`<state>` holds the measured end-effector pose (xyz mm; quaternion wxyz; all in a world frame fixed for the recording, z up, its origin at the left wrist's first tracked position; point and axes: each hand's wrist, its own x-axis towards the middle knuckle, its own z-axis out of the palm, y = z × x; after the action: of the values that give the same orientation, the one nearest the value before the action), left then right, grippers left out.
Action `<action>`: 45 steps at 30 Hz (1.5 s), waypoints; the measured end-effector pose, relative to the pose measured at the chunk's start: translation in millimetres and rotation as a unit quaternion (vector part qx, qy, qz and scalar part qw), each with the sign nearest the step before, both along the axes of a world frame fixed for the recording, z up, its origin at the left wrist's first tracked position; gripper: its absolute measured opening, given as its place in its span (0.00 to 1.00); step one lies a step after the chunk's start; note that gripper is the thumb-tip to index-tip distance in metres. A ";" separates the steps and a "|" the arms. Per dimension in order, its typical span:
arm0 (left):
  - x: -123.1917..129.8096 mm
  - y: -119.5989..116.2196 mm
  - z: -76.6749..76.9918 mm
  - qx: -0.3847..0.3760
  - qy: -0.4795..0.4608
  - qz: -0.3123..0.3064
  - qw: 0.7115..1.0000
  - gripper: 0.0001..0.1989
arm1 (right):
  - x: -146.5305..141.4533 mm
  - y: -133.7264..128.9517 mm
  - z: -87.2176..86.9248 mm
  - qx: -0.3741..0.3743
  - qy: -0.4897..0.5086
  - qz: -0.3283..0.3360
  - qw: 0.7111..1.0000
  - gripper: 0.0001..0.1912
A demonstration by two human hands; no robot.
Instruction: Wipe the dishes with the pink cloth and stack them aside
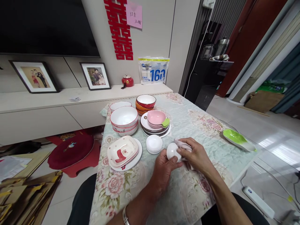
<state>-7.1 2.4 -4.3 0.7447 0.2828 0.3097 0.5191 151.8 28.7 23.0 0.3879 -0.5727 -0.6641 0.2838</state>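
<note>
A small white dish (172,150) is pinched at its edge by my left hand (164,166), the thumb resting on its lower rim. My right hand (194,154) has its fingers closed around a pale pinkish cloth (183,144), which presses against the right side of the dish. Just left of the hands stands a stack of small white dishes (154,143). Behind them, a pink bowl (156,118) with a green leaf-shaped handle sits on several stacked plates (145,122).
White red-rimmed bowls (124,117) and red and orange bowls (146,101) stand at the back. A rectangular patterned dish (123,150) rests on a white plate (138,156) at left. A green leaf-shaped dish (237,139) lies near the right edge of the flowered tablecloth (114,187).
</note>
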 end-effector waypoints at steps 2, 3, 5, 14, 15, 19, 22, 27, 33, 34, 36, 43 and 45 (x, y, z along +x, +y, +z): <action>0.8 -0.1 -2.7 0.017 0.012 -0.007 1.000 0.18 | -3.8 -2.6 2.0 0.037 -0.035 0.034 0.998 0.18; 1.1 0.1 -4.2 0.025 0.015 -0.009 1.000 0.17 | -6.1 -4.7 4.0 0.048 -0.038 0.051 0.997 0.18; 1.1 1.0 -7.0 0.038 0.028 -0.015 0.999 0.14 | -12.1 -10.0 8.9 0.063 -0.027 0.083 0.994 0.16; 0.7 2.4 -10.0 0.102 0.129 0.003 0.986 0.06 | -24.8 -9.3 1.4 0.139 -0.116 0.030 0.983 0.15; 1.0 2.1 -10.2 0.100 0.137 -0.002 0.985 0.06 | -21.2 -5.3 -1.6 0.136 -0.115 0.006 0.984 0.15; 1.5 2.7 -13.3 0.108 0.159 -0.005 0.981 0.09 | -12.5 1.2 -6.0 0.109 -0.103 -0.038 0.988 0.15; 1.1 4.2 -16.0 0.110 0.156 0.009 0.982 0.07 | -22.1 -9.1 -1.2 0.132 -0.135 -0.007 0.982 0.14; 0.9 4.1 -16.0 0.129 0.153 0.027 0.979 0.07 | -38.0 -22.9 5.3 0.150 -0.175 0.042 0.972 0.17; 1.0 1.2 -4.9 0.072 0.111 0.008 0.991 0.09 | -16.8 -3.1 -1.9 0.061 -0.007 -0.012 0.998 0.16; 0.8 1.0 -3.4 0.064 0.106 0.013 0.992 0.10 | -13.3 -0.4 -3.1 0.036 0.032 -0.020 0.999 0.16; 0.5 1.5 -2.4 0.059 0.091 0.025 0.994 0.11 | -9.3 2.1 -4.5 -0.026 0.114 -0.021 0.993 0.19; 1.0 3.0 -3.8 0.059 0.037 0.034 0.997 0.12 | -11.3 -5.6 -1.1 -0.195 0.338 0.060 0.919 0.26; 0.0 1.7 -0.4 0.047 0.044 0.021 0.998 0.13 | -7.4 -5.7 -0.6 -0.192 0.327 0.053 0.924 0.25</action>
<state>-7.1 4.0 -4.8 0.7051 0.3339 0.3234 0.5355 144.4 23.0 22.4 0.4505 -0.4753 -0.4628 0.5974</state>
